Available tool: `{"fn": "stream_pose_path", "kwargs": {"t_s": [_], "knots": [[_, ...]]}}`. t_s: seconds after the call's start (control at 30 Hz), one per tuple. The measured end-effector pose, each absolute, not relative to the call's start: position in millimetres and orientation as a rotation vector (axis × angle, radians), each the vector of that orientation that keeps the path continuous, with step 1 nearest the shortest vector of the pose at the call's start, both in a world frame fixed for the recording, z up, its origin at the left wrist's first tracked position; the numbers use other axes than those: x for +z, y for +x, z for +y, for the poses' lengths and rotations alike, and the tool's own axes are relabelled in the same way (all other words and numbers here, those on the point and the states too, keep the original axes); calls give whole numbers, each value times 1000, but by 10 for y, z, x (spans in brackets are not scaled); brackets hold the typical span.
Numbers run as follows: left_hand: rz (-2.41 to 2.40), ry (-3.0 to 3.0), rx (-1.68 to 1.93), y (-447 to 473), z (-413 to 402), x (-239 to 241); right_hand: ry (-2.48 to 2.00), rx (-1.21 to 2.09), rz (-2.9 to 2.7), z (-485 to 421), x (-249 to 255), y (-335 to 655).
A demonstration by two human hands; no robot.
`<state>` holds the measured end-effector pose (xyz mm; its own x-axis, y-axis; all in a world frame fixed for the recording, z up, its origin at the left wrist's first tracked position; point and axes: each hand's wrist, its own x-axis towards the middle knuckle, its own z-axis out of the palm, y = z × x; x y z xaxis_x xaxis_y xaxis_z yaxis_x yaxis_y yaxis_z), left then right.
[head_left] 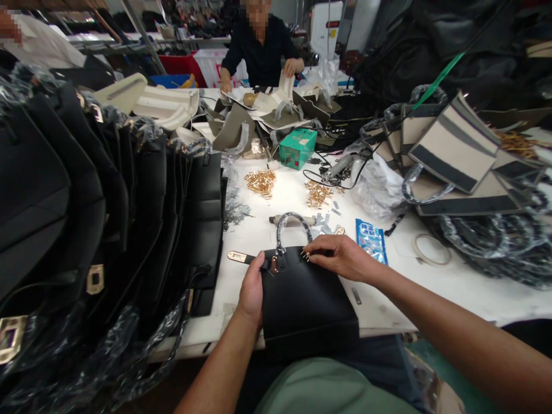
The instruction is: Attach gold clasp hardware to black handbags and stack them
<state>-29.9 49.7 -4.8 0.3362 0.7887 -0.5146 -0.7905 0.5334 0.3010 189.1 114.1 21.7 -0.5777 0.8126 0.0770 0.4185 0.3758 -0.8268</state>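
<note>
A black handbag (306,299) lies in front of me over the table's near edge, its plastic-wrapped handle (294,221) standing up at the far side. My left hand (252,290) grips the bag's left edge, thumb on top, fingers hidden underneath. Beside that thumb a black strap with a gold metal plate (237,257) sticks out to the left. My right hand (340,256) is closed in a pinch around small gold metal fittings (305,255) at the bag's upper right. Their exact kind is too small to make out.
Black bag pieces (142,190) crowd the left side. Two piles of gold fittings (260,183) lie beyond the bag, near a green box (298,148). A blue packet (371,240), a tape roll (432,249) and stacked panels (457,149) are at right. A co-worker (261,52) handles panels opposite.
</note>
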Motion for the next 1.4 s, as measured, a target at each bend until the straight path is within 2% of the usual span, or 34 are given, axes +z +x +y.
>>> {"fn": "stream_pose_path", "kwargs": {"t_s": [0.13, 0.43, 0.63, 1.03, 1.3, 1.4], "knots": [[675, -5, 1027, -302, 503, -70, -1080, 1020, -2186, 1115, 227, 1869], [668, -8, 1018, -266, 501, -15, -1153, 474, -2523, 967, 271, 1758], [621, -9, 990, -276, 487, 10, -1179, 293, -2663, 916, 300, 1718], [642, 42, 953, -340, 448, -23, -1321, 382, -2609, 869, 381, 1555], [452, 83, 967, -198, 336, -62, -1245, 598, -2575, 780, 166, 1757], [475, 50, 1013, -190, 325, -84, -1184, 638, -2618, 783, 224, 1799]]}}
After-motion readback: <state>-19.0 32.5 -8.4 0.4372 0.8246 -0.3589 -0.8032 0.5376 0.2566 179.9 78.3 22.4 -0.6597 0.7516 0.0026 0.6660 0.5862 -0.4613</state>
